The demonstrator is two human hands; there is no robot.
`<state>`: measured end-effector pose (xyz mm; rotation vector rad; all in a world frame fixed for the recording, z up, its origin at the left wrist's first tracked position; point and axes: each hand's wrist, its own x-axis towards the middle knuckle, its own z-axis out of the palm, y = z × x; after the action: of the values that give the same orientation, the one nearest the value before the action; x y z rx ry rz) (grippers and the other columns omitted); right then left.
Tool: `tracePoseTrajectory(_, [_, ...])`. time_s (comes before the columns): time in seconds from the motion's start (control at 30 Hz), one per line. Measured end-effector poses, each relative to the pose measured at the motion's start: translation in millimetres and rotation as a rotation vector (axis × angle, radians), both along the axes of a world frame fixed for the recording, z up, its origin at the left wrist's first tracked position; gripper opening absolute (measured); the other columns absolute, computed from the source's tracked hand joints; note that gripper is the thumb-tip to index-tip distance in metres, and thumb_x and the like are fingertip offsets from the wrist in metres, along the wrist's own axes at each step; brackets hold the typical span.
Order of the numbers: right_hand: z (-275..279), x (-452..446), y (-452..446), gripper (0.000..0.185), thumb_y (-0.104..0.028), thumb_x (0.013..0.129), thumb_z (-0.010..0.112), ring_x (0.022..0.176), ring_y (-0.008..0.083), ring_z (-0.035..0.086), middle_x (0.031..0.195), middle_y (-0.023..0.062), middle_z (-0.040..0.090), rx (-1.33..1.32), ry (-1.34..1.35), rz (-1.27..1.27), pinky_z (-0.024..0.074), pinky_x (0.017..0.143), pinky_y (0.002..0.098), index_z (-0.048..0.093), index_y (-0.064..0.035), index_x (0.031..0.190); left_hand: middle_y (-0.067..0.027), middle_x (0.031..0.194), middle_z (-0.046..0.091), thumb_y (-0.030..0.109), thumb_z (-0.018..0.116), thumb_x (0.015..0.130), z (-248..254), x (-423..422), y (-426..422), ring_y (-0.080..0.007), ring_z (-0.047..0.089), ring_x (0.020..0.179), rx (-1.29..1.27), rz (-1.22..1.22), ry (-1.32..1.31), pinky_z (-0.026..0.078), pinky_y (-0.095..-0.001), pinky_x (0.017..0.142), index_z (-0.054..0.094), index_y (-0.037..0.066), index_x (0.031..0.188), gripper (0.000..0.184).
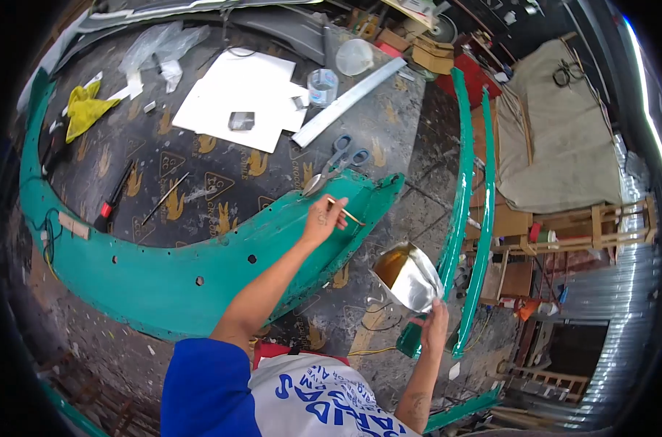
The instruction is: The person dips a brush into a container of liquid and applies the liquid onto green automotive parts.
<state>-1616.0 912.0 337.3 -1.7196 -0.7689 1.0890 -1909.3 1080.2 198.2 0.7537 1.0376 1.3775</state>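
My left hand (323, 221) is closed on a thin brush (351, 215), whose far end reaches down to the right over the end of a curved green panel (163, 280). Lower right, my right hand (434, 325) grips the edge of a silvery metal container (414, 280), tilted, with amber liquid (391, 268) inside. The container is beside the panel's right end, not touching it. Grey-blue scissors (338, 162) lie just above the panel's tip.
White sheets (236, 95), a tape roll (322, 87), a pale bar (349, 102) and a yellow cloth (88, 109) lie on the dark table (222, 175). A red-handled tool (106, 211) is at left. Long green strips (458, 189) stand at right.
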Motion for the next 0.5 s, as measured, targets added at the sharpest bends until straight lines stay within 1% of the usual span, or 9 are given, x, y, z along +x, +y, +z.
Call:
tracePoseTrajectory(0.07, [0, -5, 9, 0.054, -0.035, 0.088, 0.064, 0.084, 0.0149, 0.054, 0.096, 0.0065, 0.05, 0.001, -0.018, 0.015, 0.0583, 0.056, 0.0325, 0.044, 0.0026, 0.121, -0.0095, 0.068, 0.061, 0.028, 0.061, 0.095, 14, -14, 3, -0.0141, 0.062, 0.054, 0.062, -0.022, 0.002, 0.051, -0.0273, 0.047, 0.054, -0.001, 0.085, 0.031])
tracePoseTrajectory(0.13, [3, -9, 16, 0.055, -0.034, 0.088, 0.065, 0.085, 0.0145, 0.054, 0.096, 0.0068, 0.051, 0.003, -0.037, 0.016, 0.0576, 0.056, 0.0309, 0.045, 0.0041, 0.121, -0.0087, 0.069, 0.061, 0.028, 0.06, 0.096, 50, -22, 3, -0.013, 0.061, 0.055, 0.127, -0.059, -0.001, 0.05, -0.0267, 0.048, 0.056, 0.0, 0.085, 0.03])
tracePoseTrajectory(0.2, [3, -17, 27, 0.047, -0.033, 0.088, 0.065, 0.08, 0.0129, 0.053, 0.09, 0.0044, 0.048, 0.002, -0.089, 0.081, 0.0587, 0.054, 0.0313, 0.047, 0.0018, 0.115, -0.0056, 0.07, 0.061, 0.024, 0.06, 0.096, 107, -36, -2, -0.0098, 0.058, 0.054, 0.186, -0.239, 0.155, 0.046, -0.0256, 0.046, 0.058, 0.003, 0.088, 0.023])
tracePoseTrajectory(0.23, [7, -21, 30, 0.047, -0.033, 0.088, 0.065, 0.08, 0.0129, 0.053, 0.09, 0.0044, 0.048, 0.008, -0.081, 0.06, 0.0587, 0.054, 0.0313, 0.047, 0.0018, 0.115, -0.0056, 0.07, 0.061, 0.024, 0.06, 0.096, 126, -37, -3, -0.0098, 0.058, 0.054, 0.193, -0.259, 0.161, 0.046, -0.0256, 0.046, 0.058, 0.003, 0.088, 0.023])
tracePoseTrajectory(0.3, [18, -32, 37, 0.046, -0.034, 0.086, 0.067, 0.08, 0.0134, 0.054, 0.091, 0.0056, 0.05, -0.015, -0.08, 0.095, 0.0582, 0.054, 0.0293, 0.047, 0.0012, 0.11, -0.0045, 0.074, 0.062, 0.023, 0.061, 0.095, 152, -33, -4, -0.0143, 0.058, 0.057, 0.269, -0.584, 0.443, 0.046, -0.0299, 0.051, 0.059, 0.004, 0.092, 0.019])
tracePoseTrajectory(0.33, [19, -33, 39, 0.046, -0.034, 0.086, 0.067, 0.08, 0.0134, 0.054, 0.091, 0.0056, 0.05, -0.009, -0.076, 0.092, 0.0582, 0.054, 0.0293, 0.047, 0.0012, 0.11, -0.0045, 0.074, 0.062, 0.023, 0.061, 0.095, 149, -25, -1, -0.0143, 0.058, 0.057, 0.273, -0.586, 0.449, 0.046, -0.0299, 0.051, 0.059, 0.004, 0.092, 0.019])
tracePoseTrajectory(0.4, [21, -35, 44, 0.046, -0.034, 0.085, 0.068, 0.079, 0.0132, 0.054, 0.091, 0.0062, 0.051, -0.024, -0.087, 0.117, 0.0577, 0.053, 0.0285, 0.047, 0.0007, 0.107, -0.0058, 0.078, 0.062, 0.025, 0.061, 0.094, 140, -7, 6, -0.0217, 0.061, 0.064, 0.771, -0.58, 0.745, 0.048, -0.0349, 0.059, 0.059, 0.005, 0.095, 0.02])
tracePoseTrajectory(0.43, [22, -37, 45, 0.046, -0.034, 0.085, 0.068, 0.079, 0.0132, 0.054, 0.091, 0.0062, 0.051, -0.017, -0.085, 0.12, 0.0577, 0.053, 0.0285, 0.047, 0.0007, 0.107, -0.0081, 0.08, 0.062, 0.028, 0.061, 0.094, 143, -3, 7, -0.028, 0.061, 0.07, 0.658, -0.717, 0.775, 0.048, -0.0384, 0.066, 0.058, 0.006, 0.096, 0.023])
tracePoseTrajectory(0.5, [24, -42, 49, 0.046, -0.032, 0.084, 0.072, 0.077, 0.0113, 0.057, 0.086, 0.0049, 0.056, 0.008, -0.048, 0.08, 0.0545, 0.052, 0.0258, 0.05, 0.0007, 0.108, -0.0073, 0.078, 0.062, 0.029, 0.06, 0.095, 134, 2, 15, -0.0248, 0.061, 0.067, 0.726, -0.677, 0.751, 0.047, -0.0369, 0.063, 0.058, 0.006, 0.095, 0.023])
